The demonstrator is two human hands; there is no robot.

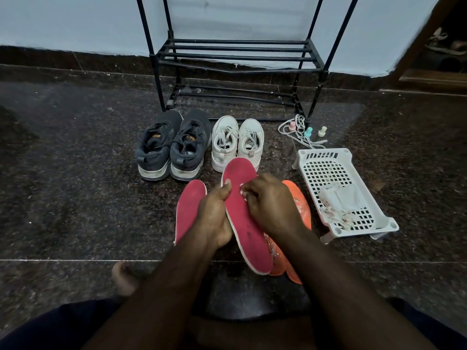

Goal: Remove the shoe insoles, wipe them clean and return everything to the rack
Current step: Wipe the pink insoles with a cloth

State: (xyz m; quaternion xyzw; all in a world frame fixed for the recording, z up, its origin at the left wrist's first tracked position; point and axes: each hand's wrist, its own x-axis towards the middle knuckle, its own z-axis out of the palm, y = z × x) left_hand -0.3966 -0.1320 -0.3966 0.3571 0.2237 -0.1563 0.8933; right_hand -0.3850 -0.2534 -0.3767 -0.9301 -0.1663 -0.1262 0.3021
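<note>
My left hand (214,215) grips a red insole (242,218) by its left edge, thumb on top, holding it above the floor. My right hand (270,205) presses a small white wipe (243,189) onto that insole with curled fingers. A second red insole (188,210) lies flat on the floor to the left. Orange insoles (300,205) lie under my right hand and arm. A dark grey pair of shoes (171,145) and a white pair of shoes (236,144) stand side by side in front of the black rack (237,56), whose shelves hold nothing.
A white plastic basket (338,173) with crumpled white wipes sits on the floor at the right. Loose white laces (298,130) and small bottles (308,132) lie beside the rack's right leg. My bare foot (125,279) shows at the lower left on the dark speckled floor.
</note>
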